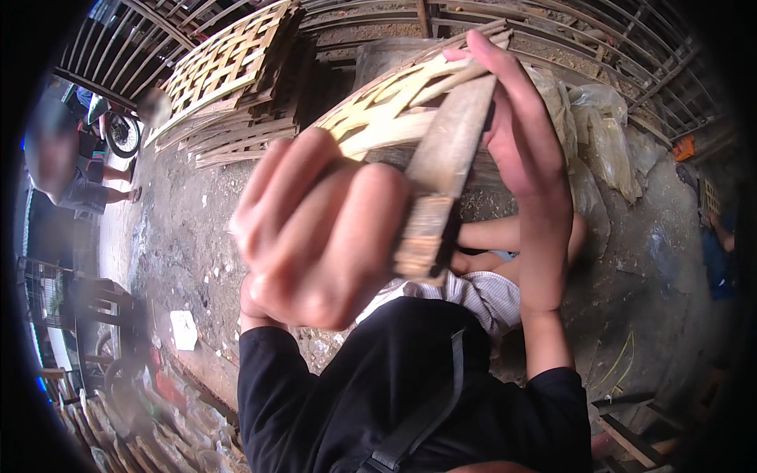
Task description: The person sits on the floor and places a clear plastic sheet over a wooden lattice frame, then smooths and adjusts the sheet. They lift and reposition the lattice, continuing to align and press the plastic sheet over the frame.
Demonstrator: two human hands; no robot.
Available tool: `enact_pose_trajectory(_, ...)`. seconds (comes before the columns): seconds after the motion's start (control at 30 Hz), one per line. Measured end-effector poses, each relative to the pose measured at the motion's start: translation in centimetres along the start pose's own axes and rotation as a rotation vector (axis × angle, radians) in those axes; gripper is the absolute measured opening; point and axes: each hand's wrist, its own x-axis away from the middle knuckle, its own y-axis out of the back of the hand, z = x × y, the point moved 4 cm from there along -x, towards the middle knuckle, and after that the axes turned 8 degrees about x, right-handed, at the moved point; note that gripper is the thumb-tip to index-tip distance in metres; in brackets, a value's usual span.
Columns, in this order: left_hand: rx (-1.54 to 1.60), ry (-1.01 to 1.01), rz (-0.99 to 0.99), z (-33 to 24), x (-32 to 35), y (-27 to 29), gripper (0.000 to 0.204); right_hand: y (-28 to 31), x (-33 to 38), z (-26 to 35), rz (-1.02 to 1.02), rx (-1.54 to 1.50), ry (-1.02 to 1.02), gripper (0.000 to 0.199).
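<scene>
Woven bamboo panel (378, 110), pale yellow with an open lattice, held up close in front of the camera, arched and tilted, upper edge toward the top of the view. Left hand (315, 236) curled into a near fist at the panel's lower part, fingers (359, 229) folded tight, seemingly wrapped around the handle of a flat blade (445, 158); handle itself hidden inside the fist, so grip on it probably but not certainly there. Blade broad, grey-brown, rising from the fist and lying against the panel's strips. Right hand (520, 142) stretched long over the panel's right edge, fingers extended and hooked over the top strips, palm pressed to the side, holding the panel steady. Both forearms in black sleeves (371, 394) coming up from the lower edge, a dark strap running across.

Behind, at upper left, a stack of finished lattice panels (229, 63) leaning on metal railings (126, 39). Clear plastic bags (599, 134) piled at right, near the railing. Bare concrete floor (189, 229) below, dusty, with a white scrap lying on it. Another person (71, 165) seated at far left, blurred, well apart from the work. Below the panel, another person's bare limbs (489, 236), just beyond the blade's lower end.
</scene>
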Motion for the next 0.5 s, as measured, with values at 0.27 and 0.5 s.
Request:
enact_pose_trajectory(0.27,0.053,-0.346,0.112,-7.7,-1.1,-10.5,0.019,12.3,1.8,-2.8,-0.042,-0.521,-0.014,0.067)
enact_pose_trajectory(0.5,0.186,-0.286,0.12,-8.7,0.0,-21.2,0.02,22.0,-0.5,-6.2,-0.238,-0.394,0.109,0.076)
